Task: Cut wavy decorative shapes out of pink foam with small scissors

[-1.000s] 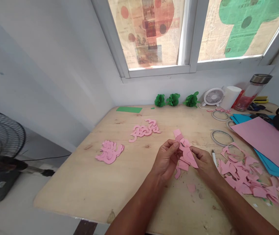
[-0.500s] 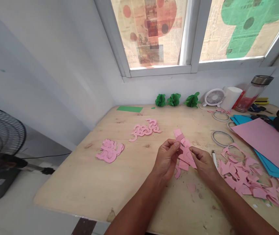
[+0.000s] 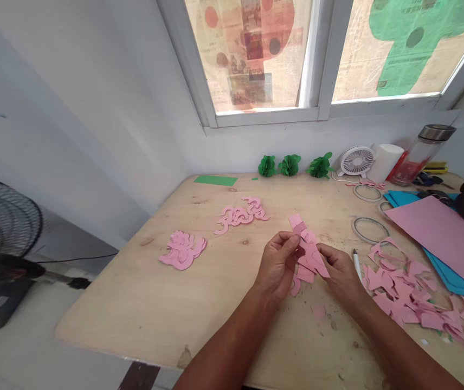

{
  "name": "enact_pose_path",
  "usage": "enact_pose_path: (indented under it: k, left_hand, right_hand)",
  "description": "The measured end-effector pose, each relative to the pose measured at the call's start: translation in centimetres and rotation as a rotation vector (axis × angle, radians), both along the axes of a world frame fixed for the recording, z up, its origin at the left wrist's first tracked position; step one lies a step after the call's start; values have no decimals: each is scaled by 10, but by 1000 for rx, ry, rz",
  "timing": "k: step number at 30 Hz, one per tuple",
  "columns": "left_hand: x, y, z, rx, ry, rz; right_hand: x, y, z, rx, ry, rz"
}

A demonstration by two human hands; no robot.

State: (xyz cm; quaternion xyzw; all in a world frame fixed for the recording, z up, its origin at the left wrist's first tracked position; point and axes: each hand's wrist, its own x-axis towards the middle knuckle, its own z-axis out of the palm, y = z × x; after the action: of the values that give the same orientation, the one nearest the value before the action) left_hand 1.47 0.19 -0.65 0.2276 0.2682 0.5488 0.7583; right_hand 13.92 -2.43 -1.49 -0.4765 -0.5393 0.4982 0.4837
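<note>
Between my hands is a pink paper piece (image 3: 314, 259) with a curved line on it, held over the table. My left hand (image 3: 281, 254) pinches its upper left end between thumb and fingers. At its right edge, my right hand (image 3: 340, 266) grips the paper with bent fingers, partly hidden behind it. Under and beyond the held piece lie more pink strips (image 3: 296, 219), and a small pink curved cutout (image 3: 295, 286) rests by my left wrist. Two piles of pink curved cutouts lie to the left, a nearer pile (image 3: 182, 250) and a farther pile (image 3: 240, 215).
Pink scraps (image 3: 414, 298) and a white pen (image 3: 357, 264) lie right of my right hand. Tape rings (image 3: 369, 231), blue sheets (image 3: 447, 276) and a pink sheet (image 3: 447, 238) are beyond. Green paper ornaments (image 3: 289, 166), a small fan (image 3: 357, 161) and a bottle (image 3: 423, 154) stand along the wall.
The pink piece has turned slightly between my hands, showing more of its face. My right hand has shifted a little on its edge; my left hand stays nearly still.
</note>
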Motion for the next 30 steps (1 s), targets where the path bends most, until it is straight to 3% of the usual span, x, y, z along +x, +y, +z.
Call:
enact_pose_path:
  k: [6, 14, 30]
  left_hand:
    - [1, -3, 2, -4, -41, -10]
    - [2, -4, 2, -10, -66, -16]
    - [4, -5, 3, -28, -47, -14]
  right_hand:
    - [0, 1, -4, 45, -42, -26]
    - [-3, 0, 3, 84, -8, -5]
    - [-2, -1, 0, 57, -6, -18]
